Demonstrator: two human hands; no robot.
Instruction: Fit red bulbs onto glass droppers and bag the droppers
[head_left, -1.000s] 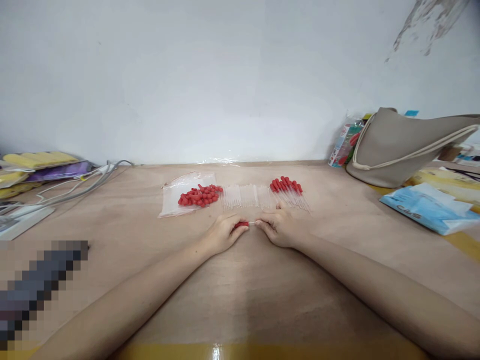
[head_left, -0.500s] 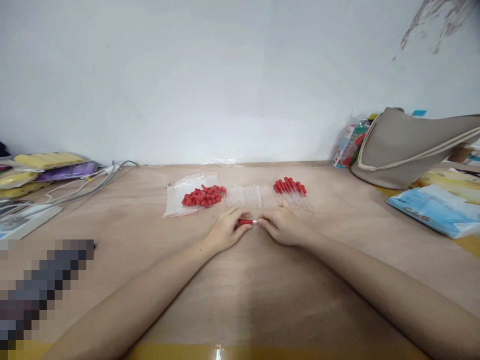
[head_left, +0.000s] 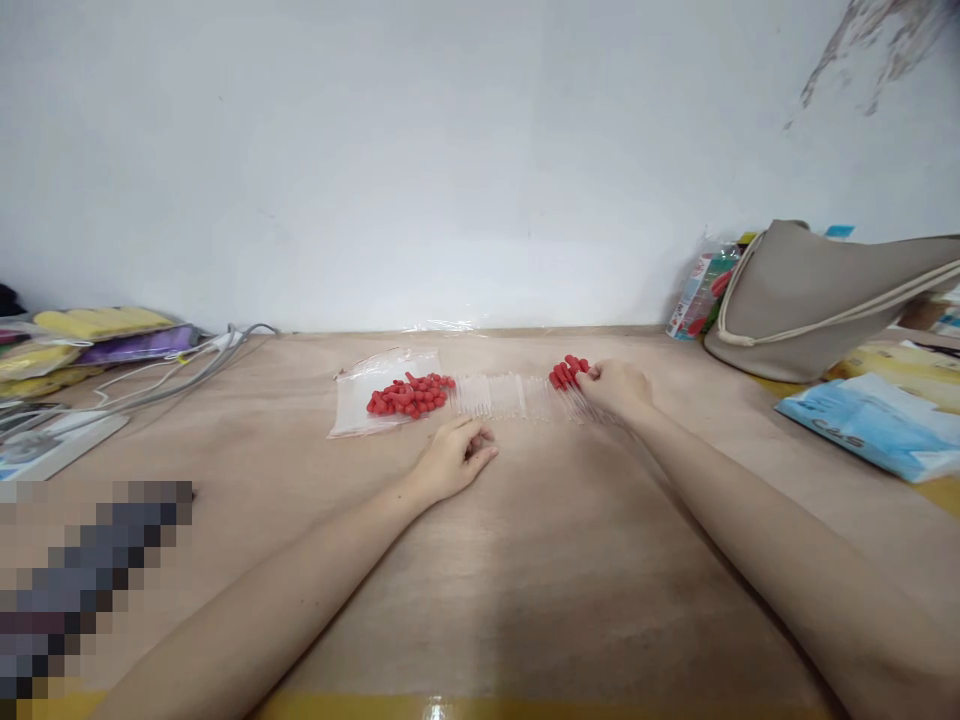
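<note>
My left hand rests on the table with its fingers loosely curled, thumb apart from the fingertips and nothing between them. Out to the right, my right hand is over the row of droppers, thin clear tubes topped with red rubber bulbs. Its fingers are closed at a red-bulbed dropper and cover part of the row. Loose red rubber bulbs lie heaped on a clear plastic bag, beyond my left hand. Between the heap and the droppers, bare clear tubes lie side by side.
A grey bag leans by the wall at right, beside a plastic-wrapped package. In front of it is a blue tissue pack. Cables and yellow packets lie at far left. A pixelated dark object is nearer.
The red-bulbed dropper has left the space between my hands. My right hand has moved right and away to the dropper row, while my left hand stays in place, its fingers now loosened.
</note>
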